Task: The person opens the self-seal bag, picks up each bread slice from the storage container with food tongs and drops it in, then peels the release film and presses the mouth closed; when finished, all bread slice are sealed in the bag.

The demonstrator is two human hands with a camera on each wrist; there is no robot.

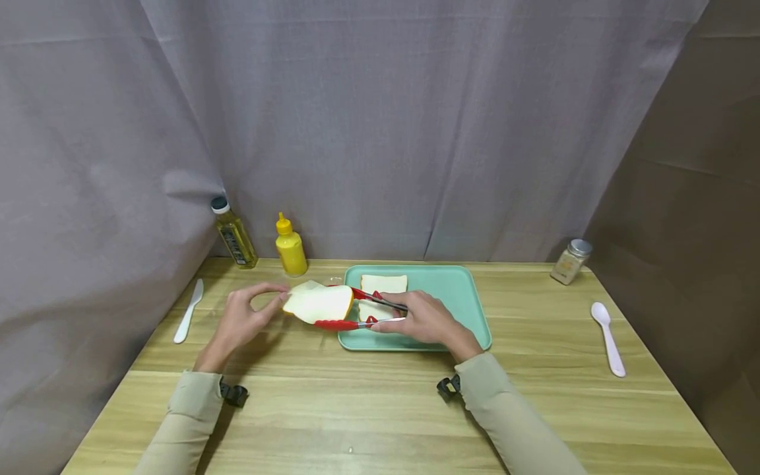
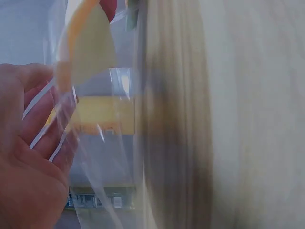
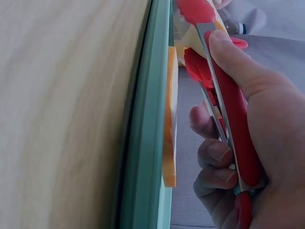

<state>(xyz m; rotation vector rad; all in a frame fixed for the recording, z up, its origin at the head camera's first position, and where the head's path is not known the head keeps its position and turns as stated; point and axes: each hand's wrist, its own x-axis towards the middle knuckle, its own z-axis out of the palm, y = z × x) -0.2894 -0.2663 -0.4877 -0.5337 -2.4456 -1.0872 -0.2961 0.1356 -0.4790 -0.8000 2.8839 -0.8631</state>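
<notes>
1. My right hand [image 1: 426, 318] grips a pair of red tongs [image 1: 362, 310], thumb along the upper arm and fingers curled round the lower one; the right wrist view shows that grip plainly.
2. The tong tips are closed on a slice of bread [image 1: 319, 303], held just off the left edge of the teal tray [image 1: 457, 290], above the table [image 1: 368, 409] near its middle.
3. The slice sits partly in a clear plastic bag [image 2: 102, 143]; in the left wrist view the film runs across my palm and the bread's pale face with its orange crust shows through it.
4. My left hand [image 1: 243, 320] is at the slice's left end, thumb and fingertips pinching the bag's edge there. The bread lies between my two hands, touching the left fingertips through the film and clamped by the tongs on its right side.
5. On the tray, two more slices [image 1: 383, 285] lie near its far-left corner, one partly hidden behind the tongs.
6. By the table's far edge, left of the tray: a yellow squeeze bottle [image 1: 290, 246] and, further left, an oil bottle [image 1: 233, 233].
7. A white plastic knife [image 1: 189, 311] lies near the left edge of the table.
8. A white plastic spoon [image 1: 608, 338] lies near the right edge; a small shaker jar [image 1: 570, 261] stands at the far-right corner.
</notes>
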